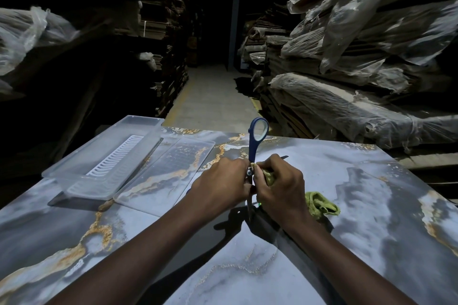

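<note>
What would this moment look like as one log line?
left hand: holds scissors | right hand: presses green cloth at pivot

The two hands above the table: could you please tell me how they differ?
The left hand grips the blue-handled scissors near their pivot, while the right hand pinches a green cloth against them. A tail of the cloth shows beyond the right hand; nothing trails from the left hand. Both have curled fingers and meet at the scissors.

Held blue-handled scissors (256, 141) upright in left hand (220, 186); pinched green cloth (321, 205) against their pivot with right hand (280, 188), above marbled table (359, 176).
</note>
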Motion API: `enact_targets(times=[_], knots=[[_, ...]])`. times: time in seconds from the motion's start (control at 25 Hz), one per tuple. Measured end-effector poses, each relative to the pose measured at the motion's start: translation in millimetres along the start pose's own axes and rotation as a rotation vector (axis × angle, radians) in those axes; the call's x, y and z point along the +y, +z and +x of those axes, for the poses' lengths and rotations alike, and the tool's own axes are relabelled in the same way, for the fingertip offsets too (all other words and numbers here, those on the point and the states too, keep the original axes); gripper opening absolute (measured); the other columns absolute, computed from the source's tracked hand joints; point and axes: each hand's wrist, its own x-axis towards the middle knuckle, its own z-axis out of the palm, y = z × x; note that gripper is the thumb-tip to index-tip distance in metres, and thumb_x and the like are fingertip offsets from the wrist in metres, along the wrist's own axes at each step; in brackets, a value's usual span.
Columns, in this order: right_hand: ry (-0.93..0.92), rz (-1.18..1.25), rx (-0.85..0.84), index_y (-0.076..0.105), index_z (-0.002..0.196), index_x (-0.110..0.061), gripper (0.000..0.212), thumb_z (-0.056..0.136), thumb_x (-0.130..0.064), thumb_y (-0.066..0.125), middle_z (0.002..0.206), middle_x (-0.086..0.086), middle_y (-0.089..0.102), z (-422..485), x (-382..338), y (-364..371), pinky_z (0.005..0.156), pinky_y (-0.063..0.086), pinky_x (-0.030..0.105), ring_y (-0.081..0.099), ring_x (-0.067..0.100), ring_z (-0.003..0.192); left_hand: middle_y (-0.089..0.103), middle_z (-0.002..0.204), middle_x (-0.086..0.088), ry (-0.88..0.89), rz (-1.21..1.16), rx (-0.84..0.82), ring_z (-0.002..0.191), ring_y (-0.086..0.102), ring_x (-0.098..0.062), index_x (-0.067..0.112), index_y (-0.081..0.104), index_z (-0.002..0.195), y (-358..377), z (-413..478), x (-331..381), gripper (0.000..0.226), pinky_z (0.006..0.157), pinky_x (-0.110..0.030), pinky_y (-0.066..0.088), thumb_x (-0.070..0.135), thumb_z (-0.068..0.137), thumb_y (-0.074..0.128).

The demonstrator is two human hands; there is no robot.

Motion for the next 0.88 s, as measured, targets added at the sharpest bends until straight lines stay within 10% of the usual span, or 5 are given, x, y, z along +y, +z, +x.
enact_targets(times=[0.2,0.36,0.52,0.68,0.88], knots=[[0.168,-0.054,0.057,0.054,0.075,-0.014,0.016,0.083,-0.019,0.067,0.064,0.003,0.062,8.1,9.0,-5.4,0.047,0.039,0.029,0.057,0.028,0.055,0.058,0.086,0.003,-0.034,-0.035,-0.054,0.083,0.059,-0.020,0.023,0.056,0.106,2.1,3.6,-4.5,0.035,0.058,-0.030,0.041,0.042,0.081,0.071],[-0.081,-0.028,-0.041,0.059,0.075,-0.011,0.012,0.081,-0.018,0.066,0.066,0.003,0.064,-0.9,8.6,-7.4,0.046,0.045,0.032,0.059,0.024,0.055,0.060,0.088,0.003,-0.003,-0.044,-0.039,0.080,0.058,-0.019,0.023,0.058,0.106,3.5,4.3,-4.6,0.031,0.053,-0.027,0.038,0.039,0.082,0.070],[0.249,-0.047,0.068,0.049,0.075,-0.018,0.020,0.086,-0.019,0.066,0.064,0.001,0.060,11.9,16.2,-7.6,0.048,0.039,0.029,0.057,0.027,0.056,0.058,0.085,0.002,-0.003,-0.075,-0.065,0.085,0.058,-0.022,0.019,0.058,0.105,6.9,8.7,-10.9,0.038,0.065,-0.032,0.047,0.042,0.079,0.073],[-0.041,-0.066,-0.048,0.058,0.079,-0.012,0.012,0.082,-0.015,0.069,0.067,0.002,0.063,-0.1,19.6,-7.0,0.048,0.041,0.027,0.057,0.022,0.055,0.062,0.087,-0.001,0.019,-0.145,-0.087,0.081,0.056,-0.019,0.016,0.059,0.097,8.8,12.3,-15.9,0.033,0.070,-0.034,0.049,0.038,0.079,0.075],[0.468,-0.027,0.154,0.050,0.078,-0.015,0.017,0.089,-0.020,0.062,0.070,0.003,0.060,13.6,33.4,-6.7,0.055,0.039,0.032,0.057,0.029,0.066,0.051,0.075,0.009,-0.010,-0.260,-0.096,0.072,0.049,-0.012,0.024,0.051,0.080,14.5,12.9,-28.1,0.027,0.060,-0.028,0.035,0.037,0.079,0.075]])
